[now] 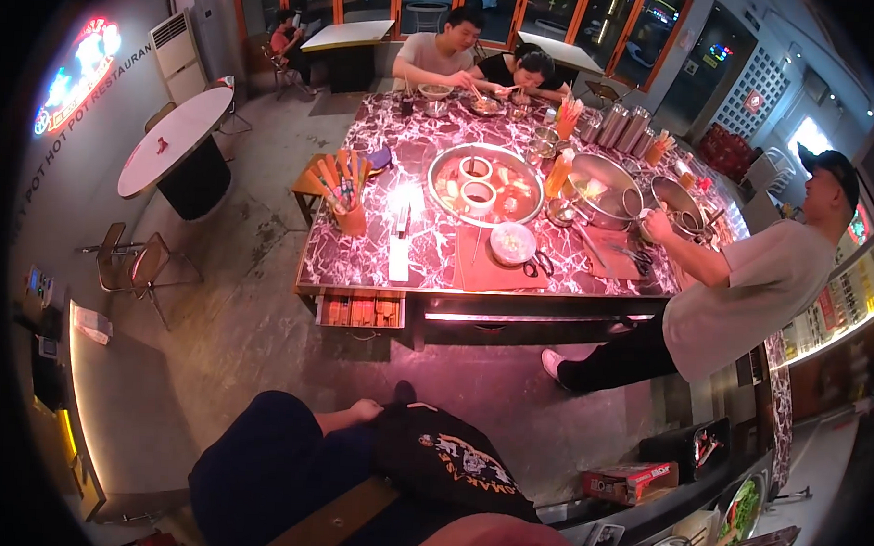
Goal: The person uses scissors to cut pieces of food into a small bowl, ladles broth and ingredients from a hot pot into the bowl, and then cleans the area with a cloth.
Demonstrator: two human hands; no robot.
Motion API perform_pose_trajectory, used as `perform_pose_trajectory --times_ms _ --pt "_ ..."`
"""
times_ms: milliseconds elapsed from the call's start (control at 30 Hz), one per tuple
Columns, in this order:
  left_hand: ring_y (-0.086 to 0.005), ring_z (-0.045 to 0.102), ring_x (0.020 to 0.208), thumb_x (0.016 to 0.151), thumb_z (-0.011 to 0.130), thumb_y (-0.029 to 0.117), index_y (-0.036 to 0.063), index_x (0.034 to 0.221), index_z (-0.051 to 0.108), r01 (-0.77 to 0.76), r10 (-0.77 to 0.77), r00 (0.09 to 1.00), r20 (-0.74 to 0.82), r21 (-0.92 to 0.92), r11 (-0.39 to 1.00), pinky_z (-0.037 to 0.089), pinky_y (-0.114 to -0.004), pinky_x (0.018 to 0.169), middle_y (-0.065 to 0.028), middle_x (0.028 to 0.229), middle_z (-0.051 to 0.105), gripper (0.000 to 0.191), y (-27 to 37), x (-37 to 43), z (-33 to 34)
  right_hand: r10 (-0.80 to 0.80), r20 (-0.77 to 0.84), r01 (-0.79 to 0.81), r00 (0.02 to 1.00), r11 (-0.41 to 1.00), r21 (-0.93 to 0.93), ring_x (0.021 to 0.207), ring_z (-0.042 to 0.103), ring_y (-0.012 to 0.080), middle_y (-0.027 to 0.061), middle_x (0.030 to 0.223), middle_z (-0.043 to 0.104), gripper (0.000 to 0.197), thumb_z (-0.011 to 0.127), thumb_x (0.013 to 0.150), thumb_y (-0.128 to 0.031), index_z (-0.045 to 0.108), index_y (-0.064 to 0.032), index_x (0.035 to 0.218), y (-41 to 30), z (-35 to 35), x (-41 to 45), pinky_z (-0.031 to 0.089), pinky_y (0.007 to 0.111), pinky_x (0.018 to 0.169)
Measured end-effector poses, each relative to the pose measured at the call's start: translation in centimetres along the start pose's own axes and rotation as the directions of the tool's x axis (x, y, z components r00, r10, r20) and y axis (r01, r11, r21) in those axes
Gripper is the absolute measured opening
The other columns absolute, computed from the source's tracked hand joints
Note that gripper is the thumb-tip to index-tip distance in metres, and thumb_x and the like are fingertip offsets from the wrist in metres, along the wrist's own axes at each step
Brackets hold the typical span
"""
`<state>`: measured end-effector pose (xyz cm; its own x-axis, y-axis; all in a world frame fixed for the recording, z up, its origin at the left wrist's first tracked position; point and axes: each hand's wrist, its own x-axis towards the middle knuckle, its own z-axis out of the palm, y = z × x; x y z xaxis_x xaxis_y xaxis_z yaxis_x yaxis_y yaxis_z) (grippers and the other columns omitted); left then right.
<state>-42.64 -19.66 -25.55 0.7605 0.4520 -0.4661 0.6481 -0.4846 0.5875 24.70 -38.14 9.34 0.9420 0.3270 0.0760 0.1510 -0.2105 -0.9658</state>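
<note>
My left hand (pixel 365 410) rests at the edge of a black printed apron (pixel 460 451); its fingers are curled, and whether they grip the cloth cannot be told. A bare arm (pixel 482 540) crosses the bottom edge, but my right hand is out of view. Before me stands a red marbled table (pixel 430 262). On it are a round hot pot (pixel 507 216) of red broth, a white bowl (pixel 513 244) and black-handled scissors (pixel 538 264) on a brown mat (pixel 473 271). A cup (pixel 351 219) of wooden-handled utensils stands at the left.
A standing person (pixel 761 284) reaches over pots at the table's right side. Two seated people (pixel 437 53) eat at the far side. An open drawer (pixel 361 310) juts out below the tabletop. Folding chairs (pixel 148 263) and an oval table (pixel 178 137) stand left. A shelf (pixel 595 513) is at lower right.
</note>
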Motion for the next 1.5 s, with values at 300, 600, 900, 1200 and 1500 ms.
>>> perform_pose_trajectory --times_ms 300,600,900,1200,1500 --pt "-0.0385 0.063 0.096 0.092 0.046 0.036 0.0045 0.096 0.069 -0.026 0.024 0.991 0.130 0.014 1.000 0.051 -0.045 0.084 -0.0202 0.099 0.068 0.039 -0.5 -0.9 -3.1 0.363 0.300 -0.179 0.882 0.848 -0.499 0.080 0.066 0.0335 0.0180 0.088 0.067 0.021 0.055 0.077 -0.012 0.070 -0.0045 0.089 22.6 -2.0 -25.7 0.054 0.044 0.069" --pt "-0.0389 0.063 0.096 0.091 0.048 0.038 0.0041 0.096 0.069 0.389 -0.334 0.916 0.222 -0.294 0.873 0.050 -0.045 0.084 -0.0202 0.100 0.068 0.040 2.9 0.5 -10.1 0.546 0.222 -0.223 0.808 0.632 -0.742 0.088 0.064 0.0409 0.0248 0.092 0.066 0.039 0.054 0.093 -0.035 0.071 0.0001 0.090 26.5 -0.8 -42.0 0.050 0.048 0.079" --pt "-0.0393 0.063 0.097 0.090 0.049 0.039 0.0038 0.095 0.069 0.329 -0.279 0.930 0.238 -0.206 0.921 0.050 -0.044 0.085 -0.0203 0.100 0.068 0.040 3.6 1.8 -12.9 0.726 0.077 -0.484 0.683 0.529 -0.697 0.095 0.065 0.0370 0.0206 0.100 0.068 0.047 0.063 0.081 -0.046 0.072 -0.0018 0.092 29.0 -3.5 -49.2 0.052 0.045 0.084" --pt "-0.0397 0.063 0.097 0.089 0.051 0.040 0.0034 0.095 0.069 0.259 -0.215 0.944 0.252 -0.155 0.953 0.050 -0.044 0.085 -0.0203 0.101 0.068 0.041 4.5 7.2 -13.6 0.805 0.114 -0.436 0.582 0.427 -0.792 0.085 0.066 0.0331 0.0153 0.085 0.070 0.037 0.055 0.087 -0.038 0.074 -0.0107 0.072 34.9 -5.9 -52.2 0.051 0.043 0.081" --pt "-0.0401 0.063 0.098 0.088 0.052 0.041 0.0030 0.094 0.069 0.332 -0.277 0.934 0.225 -0.262 0.906 0.050 -0.044 0.086 -0.0204 0.101 0.068 0.042 5.5 8.1 -11.4 0.564 -0.315 -0.635 0.764 0.744 -0.208 0.075 0.067 0.0321 0.0145 0.080 0.070 0.018 0.058 0.077 -0.018 0.072 -0.0084 0.075 29.4 -8.3 -42.5 0.053 0.041 0.069"
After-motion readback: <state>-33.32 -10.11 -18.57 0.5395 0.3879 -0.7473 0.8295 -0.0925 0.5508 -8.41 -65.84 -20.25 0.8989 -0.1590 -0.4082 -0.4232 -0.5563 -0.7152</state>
